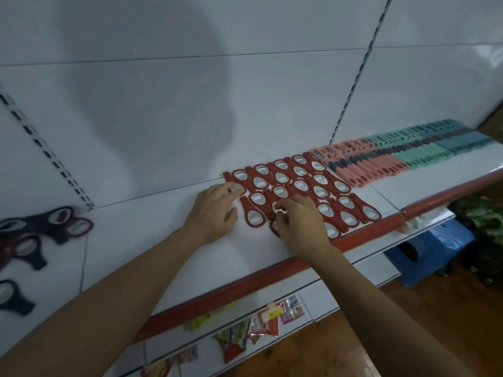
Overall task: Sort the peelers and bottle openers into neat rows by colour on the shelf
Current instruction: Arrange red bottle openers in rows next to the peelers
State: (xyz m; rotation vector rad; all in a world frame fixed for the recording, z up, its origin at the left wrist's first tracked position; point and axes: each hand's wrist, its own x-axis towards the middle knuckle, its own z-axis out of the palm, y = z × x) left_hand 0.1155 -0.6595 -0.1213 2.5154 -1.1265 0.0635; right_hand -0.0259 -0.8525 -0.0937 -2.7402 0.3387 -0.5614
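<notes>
left hand (215, 213) flat, fingertips on red openers (299, 185) | right hand (299, 224) curled, pinching red opener (273, 229)

White shelf (136, 240) with a red front edge. Red bottle openers (299, 183) lie in close rows at its middle. Rightward run pink peelers (364, 164), green peelers (408, 152), then blue peelers (460, 137) — all in rows. Dark bottle openers (35, 232) lie scattered at far left.

Red bottle openers (299, 192); pink, green, blue peelers (381, 162).
</notes>
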